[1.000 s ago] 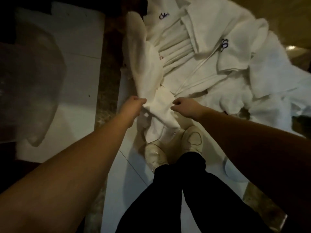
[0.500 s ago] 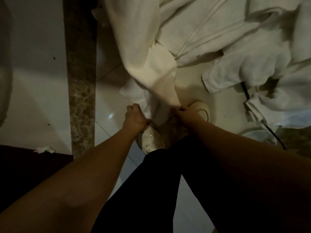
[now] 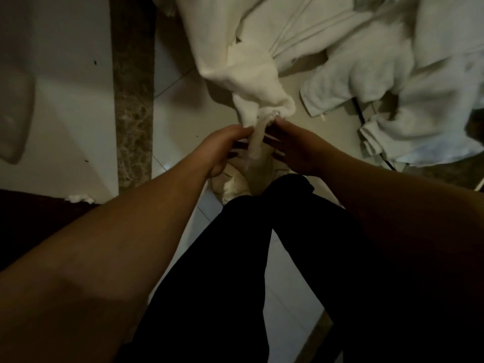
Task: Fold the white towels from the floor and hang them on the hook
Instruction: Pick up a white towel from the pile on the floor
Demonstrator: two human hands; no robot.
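Both hands have drawn together at frame centre: left hand [image 3: 222,148] and right hand [image 3: 296,145] pinch the white towel [image 3: 251,82], its corners meeting, folding apparently started; other towels [image 3: 392,74] lie upper right on the floor [image 3: 183,100].

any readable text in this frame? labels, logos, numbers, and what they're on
None readable in the head view.
White towel pinched by the left hand and right hand: no visible mark.
Towel pile on the floor: no lettering or logo shows.
White shoes: no brand visible, dim and partly hidden.
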